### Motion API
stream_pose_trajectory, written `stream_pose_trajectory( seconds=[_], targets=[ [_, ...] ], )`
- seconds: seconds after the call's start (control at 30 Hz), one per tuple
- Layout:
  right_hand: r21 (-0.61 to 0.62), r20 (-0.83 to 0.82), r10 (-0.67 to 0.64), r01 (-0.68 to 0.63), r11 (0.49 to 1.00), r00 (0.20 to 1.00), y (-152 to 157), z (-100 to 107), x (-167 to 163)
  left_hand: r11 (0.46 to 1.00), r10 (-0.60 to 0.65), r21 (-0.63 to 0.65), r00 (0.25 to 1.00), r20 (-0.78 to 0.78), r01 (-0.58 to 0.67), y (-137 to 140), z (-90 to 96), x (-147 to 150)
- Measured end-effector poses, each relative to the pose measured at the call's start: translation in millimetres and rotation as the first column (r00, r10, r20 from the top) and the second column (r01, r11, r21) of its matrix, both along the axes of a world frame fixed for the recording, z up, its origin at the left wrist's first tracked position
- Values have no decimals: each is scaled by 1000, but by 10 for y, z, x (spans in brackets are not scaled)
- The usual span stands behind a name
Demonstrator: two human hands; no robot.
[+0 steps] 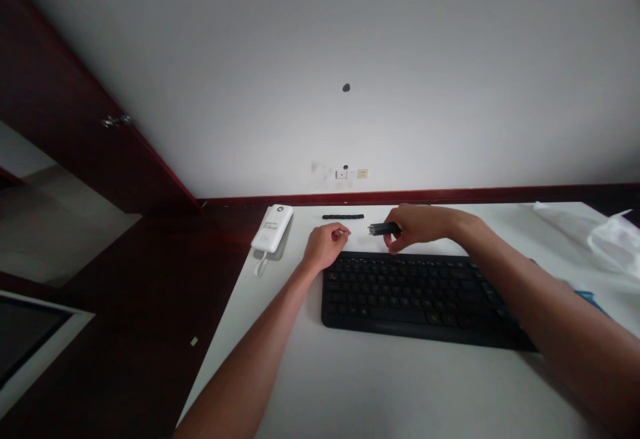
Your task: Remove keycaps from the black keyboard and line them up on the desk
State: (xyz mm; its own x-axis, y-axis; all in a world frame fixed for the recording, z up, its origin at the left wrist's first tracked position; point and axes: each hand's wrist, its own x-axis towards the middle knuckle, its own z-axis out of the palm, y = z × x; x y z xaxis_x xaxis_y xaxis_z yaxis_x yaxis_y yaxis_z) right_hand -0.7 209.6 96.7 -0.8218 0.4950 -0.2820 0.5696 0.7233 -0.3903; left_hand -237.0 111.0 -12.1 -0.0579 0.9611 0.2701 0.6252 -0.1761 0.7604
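Observation:
My left hand (326, 244) rests at the upper left corner of a black keyboard (400, 292), its fingers curled together in a pinch. Whatever may be between those fingertips is too small to make out. Over the keyboard's back edge, my right hand (407, 226) grips a short dark tool (384, 228) with a pale, thin tip pointing left toward my left hand. Behind the left hand, a row of small black pieces (343, 216) like keycaps lies on the white table (320, 366). My right forearm hides part of the keyboard's right side.
A white power bank (273, 229) with a cable loop lies near the table's left edge. To the right are a white plastic bag (607, 239) and a blue item (591, 299) partly behind my arm. Wall sockets (352, 174) sit beyond the table; a dark red door (75, 99) stands left.

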Motion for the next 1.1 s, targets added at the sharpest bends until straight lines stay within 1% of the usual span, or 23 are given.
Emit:
stream_pose_trajectory(
  seconds=[0.13, 0.3, 0.43, 0.5, 0.57, 0.63, 0.67, 0.7, 0.77, 0.87, 0.97, 1.1],
  targets=[
    [-40, 77, 46, -43, 998, 996, -131, -14, -62, 1000, 11, -8, 1000, 0, -11, -1, 14, 4],
    [-58, 130, 36, -29, 998, 991, -163, -28, -69, 1000, 3, -8, 1000, 3, -3, 4, -2, 0],
    [-61, 72, 46, -42, 997, 996, -104, 15, -38, 1000, 11, -4, 1000, -4, -11, 7, -16, 1],
    [-8, -3, 31, -31, 999, 1000, -10, 6, -25, 1000, 11, -3, 1000, -1, -11, 5, -11, 3],
    [117, -90, -44, 55, 992, 995, 120, -59, -21, 1000, 12, 1, 1000, -4, -12, 1, -1, 6],
    [263, -156, -155, 192, 945, 975, 259, -180, -24, 1000, 14, 2, 1000, -11, -14, -3, 8, 7],
    [315, -176, -200, 248, 916, 964, 322, -254, -27, 1000, 15, 2, 1000, -13, -15, -4, 10, 7],
    [341, -196, -230, 286, 896, 953, 376, -331, -31, 1000, 14, 2, 1000, -14, -14, -5, 11, 6],
    [340, -236, -257, 327, 882, 937, 456, -474, -41, 1000, 13, 0, 1000, -16, -13, -5, 9, 5],
    [313, -262, -274, 350, 883, 925, 508, -630, -68, 1000, 10, 0, 1000, -22, -10, -4, 2, 6],
    [291, -273, -275, 352, 890, 922, 516, -720, -110, 1000, 12, 0, 1000, -20, -12, -5, -1, 9],
    [261, -314, -287, 373, 890, 905, 511, -778, -166, 1000, 9, 8, 1000, -18, -9, -7, 3, 11]
  ],
)
